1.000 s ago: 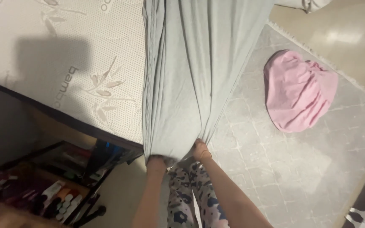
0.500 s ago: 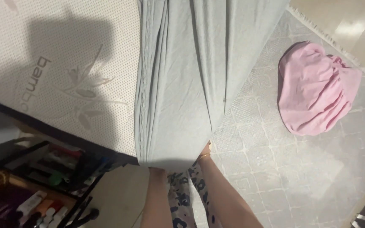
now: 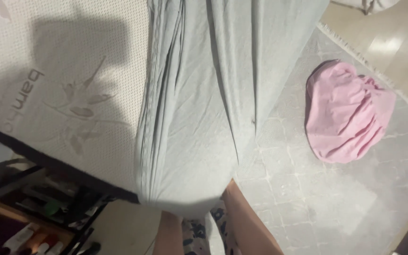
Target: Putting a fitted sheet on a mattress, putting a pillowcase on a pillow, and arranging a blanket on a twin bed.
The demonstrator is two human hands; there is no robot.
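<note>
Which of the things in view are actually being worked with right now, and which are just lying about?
In use:
pale grey-green cotton sheet, gathered and hanging
white quilted mattress beside the sheet
both hands, hidden under the sheet's lower edge

Lying about:
crumpled pink cloth on the grey patterned rug
dark frame with clutter below the mattress

The grey sheet (image 3: 199, 118) is soft matt cloth, finely creased, with a stitched hem bunched in folds along its left side. The mattress (image 3: 62, 89) under it wears a pale knitted cover, dimpled and dull, with a faint leaf pattern and a dark band along its lower edge. The pink cloth (image 3: 345, 113) is crumpled, gathered matt fabric. It lies on a grey rug (image 3: 322, 208), flat-woven and worn-looking, beside glossy pale floor (image 3: 393, 47)
</note>
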